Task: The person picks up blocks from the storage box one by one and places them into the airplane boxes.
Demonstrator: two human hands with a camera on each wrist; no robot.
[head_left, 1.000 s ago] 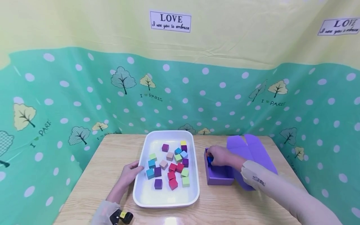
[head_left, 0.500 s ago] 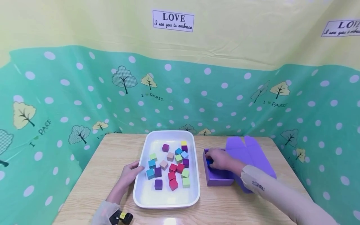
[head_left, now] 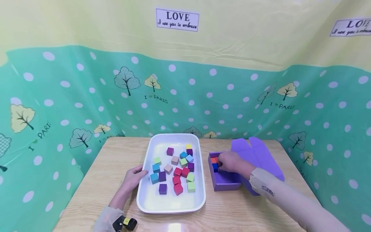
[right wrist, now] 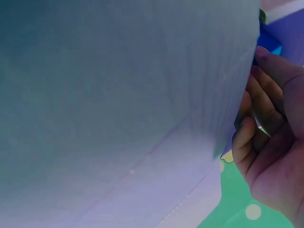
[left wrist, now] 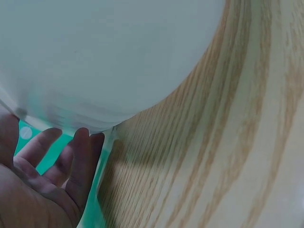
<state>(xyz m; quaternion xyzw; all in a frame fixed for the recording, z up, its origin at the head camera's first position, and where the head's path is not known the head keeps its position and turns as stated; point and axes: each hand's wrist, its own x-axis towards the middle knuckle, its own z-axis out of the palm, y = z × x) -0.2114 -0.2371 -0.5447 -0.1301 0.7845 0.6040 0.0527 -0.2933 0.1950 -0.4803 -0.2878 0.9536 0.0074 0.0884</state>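
Note:
My right hand [head_left: 230, 162] is inside the open purple box [head_left: 227, 187], its fingers curled beside a blue cube [head_left: 215, 167]. In the right wrist view the thumb touches a blue cube [right wrist: 270, 43], and a sliver of blue shows between thumb and forefinger. Orange cubes [head_left: 214, 160] lie behind it in the box's far left corner. Against the left side of the white tray [head_left: 171, 206], my left hand [head_left: 134, 177] rests with loosely bent fingers; the left wrist view shows the fingertips [left wrist: 81, 133] at the tray's outer wall.
Loose cubes in the tray include red [head_left: 178, 188], purple [head_left: 163, 188], teal [head_left: 155, 178], light green [head_left: 191, 187] and pinkish wooden ones [head_left: 168, 169]. The box's folded lid [head_left: 261, 158] lies open to the right, under the right forearm. A patterned curtain [head_left: 185, 96] hangs behind the wooden table [head_left: 118, 151].
My right hand has shifted slightly right within the box, so the blue cube and the orange cubes show more fully. The left hand and the cubes in the tray keep their places.

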